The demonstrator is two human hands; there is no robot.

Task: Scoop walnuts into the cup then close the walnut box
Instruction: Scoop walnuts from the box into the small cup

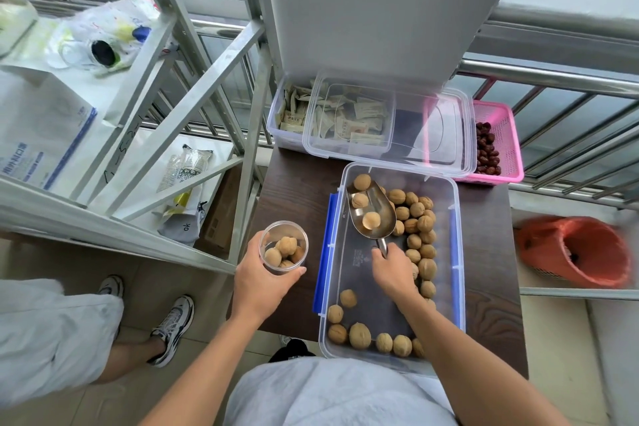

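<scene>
The open walnut box (455,245), clear plastic with blue clips, sits on a dark wooden table (294,190). Several walnuts (420,223) lie along its right side and near end. My right hand (392,270) grips the handle of a metal scoop (375,214) inside the box; the scoop holds two walnuts, a third sits at its far tip. My left hand (264,278) holds a clear plastic cup (284,245) left of the box, with several walnuts in it. The clear lid (446,135) rests behind the box on other containers.
A clear box of sachets (294,111) and a pink basket of red dates (501,142) stand at the table's back. A metal shelf rack (166,107) is to the left, a railing behind, an orange bin (581,252) to the right. Another person's legs (114,328) stand at lower left.
</scene>
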